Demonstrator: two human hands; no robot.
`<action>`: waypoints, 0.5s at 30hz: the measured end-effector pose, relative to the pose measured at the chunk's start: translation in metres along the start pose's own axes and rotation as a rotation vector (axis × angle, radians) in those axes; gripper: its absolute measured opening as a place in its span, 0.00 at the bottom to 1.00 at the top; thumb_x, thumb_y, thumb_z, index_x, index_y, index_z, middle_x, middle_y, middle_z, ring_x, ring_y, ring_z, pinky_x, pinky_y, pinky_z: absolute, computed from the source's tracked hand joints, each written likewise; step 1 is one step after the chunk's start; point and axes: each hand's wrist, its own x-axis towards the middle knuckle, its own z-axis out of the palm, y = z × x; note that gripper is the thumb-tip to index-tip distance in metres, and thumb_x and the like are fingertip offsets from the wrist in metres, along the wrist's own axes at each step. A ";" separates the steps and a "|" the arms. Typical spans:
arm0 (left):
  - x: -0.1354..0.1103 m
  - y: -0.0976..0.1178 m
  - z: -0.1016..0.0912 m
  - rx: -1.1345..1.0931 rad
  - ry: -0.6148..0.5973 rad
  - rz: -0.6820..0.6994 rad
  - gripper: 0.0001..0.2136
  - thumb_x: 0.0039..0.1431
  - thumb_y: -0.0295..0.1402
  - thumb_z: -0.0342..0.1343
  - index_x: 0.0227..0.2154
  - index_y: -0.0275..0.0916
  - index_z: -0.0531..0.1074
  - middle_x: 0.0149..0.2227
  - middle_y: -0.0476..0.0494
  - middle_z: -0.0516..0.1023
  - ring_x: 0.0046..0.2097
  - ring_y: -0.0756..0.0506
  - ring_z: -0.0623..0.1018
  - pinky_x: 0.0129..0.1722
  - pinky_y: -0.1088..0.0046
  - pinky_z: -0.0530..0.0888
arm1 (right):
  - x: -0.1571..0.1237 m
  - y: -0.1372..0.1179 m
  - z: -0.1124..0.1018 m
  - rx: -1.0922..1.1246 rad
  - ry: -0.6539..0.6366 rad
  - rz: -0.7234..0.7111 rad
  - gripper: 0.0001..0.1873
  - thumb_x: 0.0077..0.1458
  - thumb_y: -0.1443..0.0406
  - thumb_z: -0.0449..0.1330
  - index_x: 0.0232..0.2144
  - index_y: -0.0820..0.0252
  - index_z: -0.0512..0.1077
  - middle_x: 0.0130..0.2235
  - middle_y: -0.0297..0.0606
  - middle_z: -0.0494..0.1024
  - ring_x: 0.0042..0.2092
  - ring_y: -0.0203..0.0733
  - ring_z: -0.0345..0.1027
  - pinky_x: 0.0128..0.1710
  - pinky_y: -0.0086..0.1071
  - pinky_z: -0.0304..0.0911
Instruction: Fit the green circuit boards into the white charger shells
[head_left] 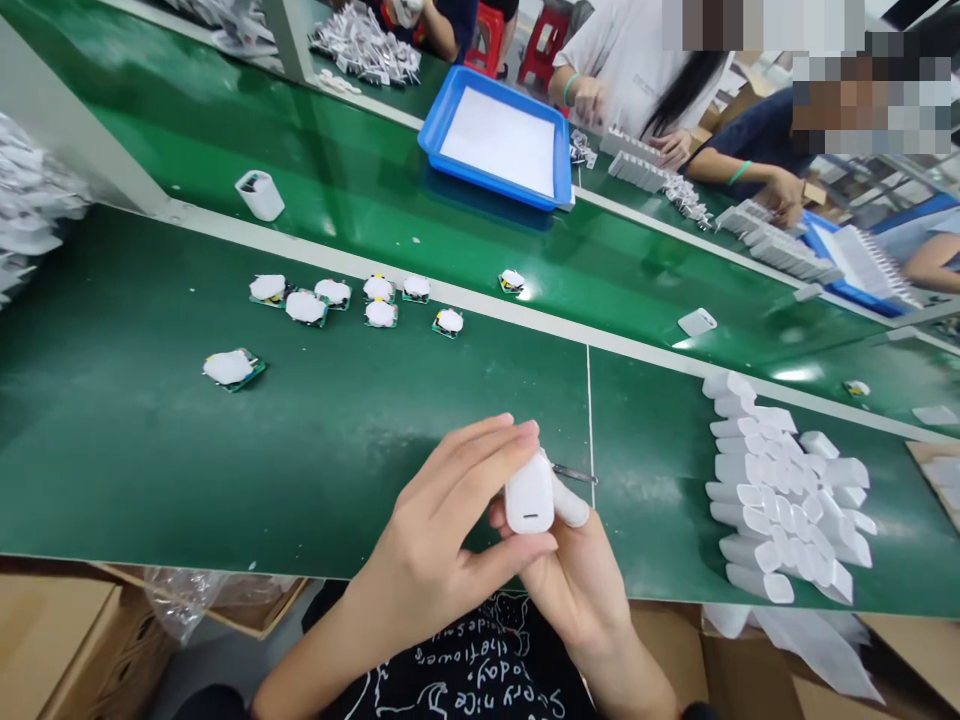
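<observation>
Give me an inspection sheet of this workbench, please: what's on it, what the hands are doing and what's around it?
Surface: green bench mat, with a green conveyor belt behind it.
Job's things: white charger shell, metal prongs sticking out to its right; small circuit boards scattered at the back left; pile of white shells on the right.
Clutter: lone shell and blue tray on the belt.
Hands: left hand and right hand both grip the white charger shell.
Cables: nothing seen.
Surroundings: other people working across the belt; cardboard boxes below the bench.
</observation>
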 end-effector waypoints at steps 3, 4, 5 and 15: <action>0.000 0.004 -0.004 -0.018 0.000 -0.031 0.24 0.59 0.33 0.61 0.57 0.32 0.64 0.54 0.39 0.74 0.58 0.46 0.71 0.60 0.71 0.70 | 0.000 0.001 0.001 0.049 -0.040 0.032 0.15 0.48 0.61 0.69 0.40 0.52 0.75 0.35 0.31 0.81 0.32 0.35 0.76 0.37 0.26 0.74; 0.000 0.005 -0.005 -0.025 0.001 -0.030 0.24 0.59 0.34 0.61 0.57 0.32 0.64 0.54 0.39 0.74 0.58 0.46 0.71 0.60 0.70 0.70 | 0.000 0.002 0.001 0.050 -0.057 0.028 0.14 0.48 0.60 0.69 0.40 0.52 0.75 0.33 0.30 0.81 0.31 0.35 0.76 0.36 0.27 0.74; 0.000 0.006 -0.005 -0.034 0.001 -0.020 0.24 0.59 0.34 0.60 0.57 0.33 0.64 0.54 0.39 0.74 0.59 0.46 0.71 0.60 0.69 0.70 | -0.001 0.003 0.001 0.045 -0.074 0.018 0.14 0.48 0.60 0.69 0.39 0.51 0.76 0.32 0.29 0.80 0.30 0.35 0.75 0.34 0.27 0.74; -0.023 -0.027 -0.015 0.160 -0.022 -0.200 0.24 0.61 0.30 0.58 0.60 0.42 0.62 0.58 0.42 0.73 0.58 0.46 0.74 0.56 0.68 0.76 | 0.055 -0.037 -0.038 -0.884 0.193 -0.764 0.09 0.53 0.61 0.63 0.39 0.51 0.72 0.43 0.36 0.76 0.41 0.40 0.73 0.41 0.37 0.73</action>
